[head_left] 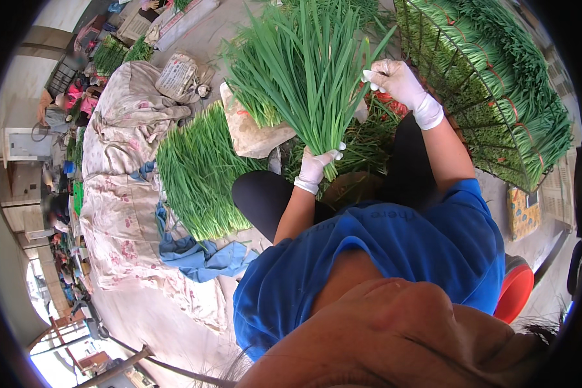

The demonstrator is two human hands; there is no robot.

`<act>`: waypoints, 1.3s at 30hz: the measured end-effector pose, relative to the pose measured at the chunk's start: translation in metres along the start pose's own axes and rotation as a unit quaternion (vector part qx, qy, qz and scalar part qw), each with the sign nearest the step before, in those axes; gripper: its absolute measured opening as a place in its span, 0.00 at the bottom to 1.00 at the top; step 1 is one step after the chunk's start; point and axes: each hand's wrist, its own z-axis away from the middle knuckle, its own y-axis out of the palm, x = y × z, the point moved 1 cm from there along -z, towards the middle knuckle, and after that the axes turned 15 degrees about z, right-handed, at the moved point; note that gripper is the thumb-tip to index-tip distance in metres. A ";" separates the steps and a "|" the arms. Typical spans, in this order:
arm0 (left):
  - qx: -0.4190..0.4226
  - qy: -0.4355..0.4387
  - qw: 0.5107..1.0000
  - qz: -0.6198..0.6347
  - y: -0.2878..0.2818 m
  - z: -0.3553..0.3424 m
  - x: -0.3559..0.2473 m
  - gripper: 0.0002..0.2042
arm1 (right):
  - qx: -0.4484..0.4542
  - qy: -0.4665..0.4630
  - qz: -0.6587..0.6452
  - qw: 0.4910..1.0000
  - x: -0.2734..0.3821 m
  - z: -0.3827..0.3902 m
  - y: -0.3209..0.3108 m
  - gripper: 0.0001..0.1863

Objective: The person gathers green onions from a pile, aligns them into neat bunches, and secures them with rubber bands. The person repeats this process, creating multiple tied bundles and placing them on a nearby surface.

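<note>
My left hand [313,169], in a white glove, is closed round the lower stalks of a bunch of garlic chives [317,97]. The long green leaves fan upward and away from me. To the right of the leaves is my gloved right hand [398,83], raised with its fingers bent and thumb and fingertips together. Whether a thin leaf is pinched there is too small to tell. Below that hand lies some red material [394,105], partly hidden. Under and behind the bunch, more chives rest on a pale, stained block-like surface [258,137].
A large pile of loose chives [197,171] lies at my left on a flowered cloth [119,239], near a crumpled blue cloth [200,258]. At the right stands a black wire crate [462,90] packed with tied chive bundles. A red stool or tub [516,291] shows behind me.
</note>
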 end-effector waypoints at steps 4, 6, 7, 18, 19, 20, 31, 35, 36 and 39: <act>0.012 -0.001 1.000 -0.005 -0.009 -0.006 0.000 0.16 | -0.021 0.032 -0.047 0.998 -0.017 0.020 -0.050 0.13; -0.001 0.003 1.000 -0.020 -0.016 -0.008 0.000 0.16 | 0.171 0.077 0.268 0.945 -0.017 0.030 -0.055 0.14; 0.003 0.010 1.000 -0.023 -0.017 -0.011 0.000 0.15 | 0.153 0.045 0.318 0.935 -0.015 0.033 -0.054 0.13; 0.014 -0.001 0.997 -0.079 -0.015 -0.007 -0.001 0.16 | -0.202 -0.258 0.513 0.793 -0.002 -0.008 -0.009 0.13; 0.017 -0.007 0.995 -0.095 -0.020 -0.006 -0.004 0.18 | -0.203 -0.263 0.424 0.843 -0.004 -0.007 -0.010 0.09; 0.012 0.046 0.988 -0.146 -0.024 -0.007 -0.007 0.20 | -0.199 -0.265 0.332 0.883 -0.006 -0.003 -0.012 0.06; -0.040 0.347 0.420 -0.837 -0.030 -0.033 -0.183 0.42 | 0.321 0.030 0.071 0.944 -0.056 0.089 0.061 0.33; 0.021 0.374 0.323 -0.869 -0.013 -0.031 -0.213 0.41 | 0.365 -0.091 0.048 0.925 -0.030 0.094 0.114 0.25; 0.033 0.376 0.314 -0.871 -0.011 -0.032 -0.213 0.41 | 0.324 -0.151 0.029 0.934 -0.032 0.097 0.133 0.24; 0.056 0.396 0.305 -0.864 -0.009 -0.031 -0.214 0.41 | 0.375 -0.163 0.021 0.912 0.004 0.100 0.160 0.29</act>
